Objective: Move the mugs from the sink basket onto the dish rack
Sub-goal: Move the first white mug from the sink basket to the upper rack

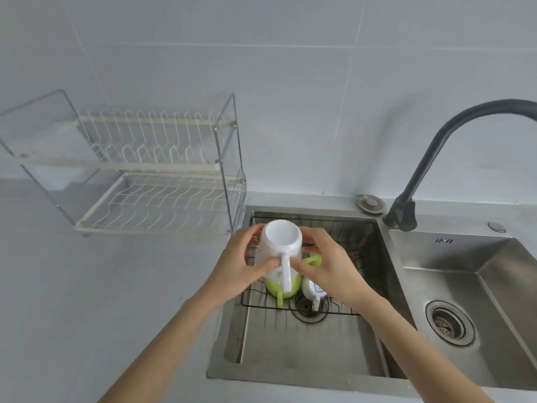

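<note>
Over on the left the dish rack (151, 170) stands on the pale counter (72, 286) against the tiled wall, 2 tiers of white wire in a metal frame; both tiers are bare. Just right of it the left hand (235, 266) wraps the side of a white mug (277, 254), fingers behind and thumb pressed in front beside the handle; the mug is held upside down, its flat base tipped up toward us, its handle facing the person; it is lifted above the sink basket (357, 257), a dark wire grid sitting in the left basin of the steel sink (290, 359). The right hand (328, 266) closes on the mug's other side, thumb meeting the handle from the right; so both hands grip this 1 mug together. Under it, in the basket, a green mug (280, 287) shows its lower part and handle; a second green handle (313, 259) pokes out between the hands, though which cup it belongs to I cannot tell; a small white mug with blue marking (312, 290) lies just right of the green one, partly covered by the right wrist. Further right the dark curved faucet (436, 158) rises behind the divider; the right basin (479, 286) holds only its drain.
</note>
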A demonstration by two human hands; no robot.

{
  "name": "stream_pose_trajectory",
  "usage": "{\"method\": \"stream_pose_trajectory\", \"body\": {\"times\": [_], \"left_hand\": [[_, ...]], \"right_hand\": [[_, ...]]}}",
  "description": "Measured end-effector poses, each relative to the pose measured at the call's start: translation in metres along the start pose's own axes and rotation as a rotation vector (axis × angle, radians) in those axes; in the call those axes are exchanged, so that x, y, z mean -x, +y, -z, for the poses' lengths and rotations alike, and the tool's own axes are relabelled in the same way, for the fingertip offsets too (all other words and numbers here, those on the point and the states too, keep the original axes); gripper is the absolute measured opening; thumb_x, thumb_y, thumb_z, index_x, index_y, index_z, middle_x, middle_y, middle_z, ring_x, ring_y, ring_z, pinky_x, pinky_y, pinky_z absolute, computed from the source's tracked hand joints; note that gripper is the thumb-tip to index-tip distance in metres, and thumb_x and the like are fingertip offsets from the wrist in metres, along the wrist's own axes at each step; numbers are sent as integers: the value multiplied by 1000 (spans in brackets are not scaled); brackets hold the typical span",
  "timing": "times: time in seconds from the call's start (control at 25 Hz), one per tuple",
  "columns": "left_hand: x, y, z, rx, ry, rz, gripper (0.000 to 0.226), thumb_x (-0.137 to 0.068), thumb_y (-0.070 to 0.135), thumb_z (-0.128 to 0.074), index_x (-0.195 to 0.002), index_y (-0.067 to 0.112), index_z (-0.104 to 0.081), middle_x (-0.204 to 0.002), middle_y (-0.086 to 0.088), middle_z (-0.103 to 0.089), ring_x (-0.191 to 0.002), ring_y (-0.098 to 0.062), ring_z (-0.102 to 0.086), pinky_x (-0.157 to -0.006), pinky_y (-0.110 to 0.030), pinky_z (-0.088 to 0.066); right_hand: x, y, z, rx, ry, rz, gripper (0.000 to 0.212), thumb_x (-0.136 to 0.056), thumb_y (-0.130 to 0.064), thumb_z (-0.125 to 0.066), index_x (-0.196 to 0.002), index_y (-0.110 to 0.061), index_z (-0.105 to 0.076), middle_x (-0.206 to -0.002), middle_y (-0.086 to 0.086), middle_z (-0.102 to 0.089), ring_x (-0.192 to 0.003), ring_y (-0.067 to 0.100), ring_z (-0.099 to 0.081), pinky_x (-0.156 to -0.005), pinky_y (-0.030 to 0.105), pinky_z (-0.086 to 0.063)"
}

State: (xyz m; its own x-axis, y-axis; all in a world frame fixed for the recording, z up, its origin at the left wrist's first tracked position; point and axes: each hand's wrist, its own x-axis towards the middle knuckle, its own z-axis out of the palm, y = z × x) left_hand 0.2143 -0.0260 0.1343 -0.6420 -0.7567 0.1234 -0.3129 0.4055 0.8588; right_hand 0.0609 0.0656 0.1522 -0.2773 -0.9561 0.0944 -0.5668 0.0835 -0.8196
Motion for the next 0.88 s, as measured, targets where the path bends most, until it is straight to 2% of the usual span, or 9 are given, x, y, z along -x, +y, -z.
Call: {"method": "stream_pose_trajectory", "body": {"times": [0.08,0.12,0.28,0.44,0.56,0.72,0.88], "left_hand": [[0,-1,27,-7,4,-30,61,-64,49,-68,-116,36,-38,-107,26,-43,-100,11,-45,-81,-8,-37],[0,-1,41,-15,10,-48,62,-61,53,-64,-115,37,-39,-108,27,-44,-100,13,-45,-81,-6,-38],[0,-3,91,-47,26,-110,68,-58,55,-62,-120,31,-46,-109,23,-48,-97,17,-48,-78,0,-39],[0,-3,134,-70,12,-169,53,-56,59,-57,-106,48,-43,-107,28,-48,-94,20,-48,-79,1,-40],[-3,-2,165,-82,22,-210,60,-57,57,-61,-112,37,-49,-105,29,-48,-92,20,-49,-77,-4,-43],[-14,5,201,-121,41,-256,73,-54,59,-58,-117,23,-53,-101,24,-50,-94,6,-54,-80,-14,-45],[-32,16,228,-132,58,-290,62,-64,43,-68,-118,18,-53,-106,11,-53,-92,3,-54,-79,-16,-46]], "right_hand": [[-8,-21,-10,-10,18,28,49,-79,-19,-69,-125,-16,-52,-116,-2,-55,-106,12,-58,-96,19,-47],[-12,-32,-15,-8,25,40,48,-79,-19,-70,-124,-15,-52,-115,-2,-55,-106,12,-59,-95,20,-47],[-27,-69,-36,5,50,83,47,-79,-22,-70,-122,-14,-52,-114,-1,-57,-104,11,-59,-88,10,-46],[-38,-102,-57,-21,80,114,48,-77,-21,-71,-120,-13,-52,-122,4,-58,-108,14,-59,-96,25,-48],[-49,-129,-66,7,101,171,52,-77,-20,-72,-124,-15,-49,-122,3,-58,-105,13,-59,-94,23,-51],[-65,-161,-72,46,118,231,55,-78,-17,-70,-128,-17,-46,-122,2,-55,-101,16,-60,-87,14,-48],[-87,-188,-66,133,129,264,56,-80,-16,-68,-131,-16,-45,-116,-3,-51,-99,18,-61,-90,21,-49]]}}
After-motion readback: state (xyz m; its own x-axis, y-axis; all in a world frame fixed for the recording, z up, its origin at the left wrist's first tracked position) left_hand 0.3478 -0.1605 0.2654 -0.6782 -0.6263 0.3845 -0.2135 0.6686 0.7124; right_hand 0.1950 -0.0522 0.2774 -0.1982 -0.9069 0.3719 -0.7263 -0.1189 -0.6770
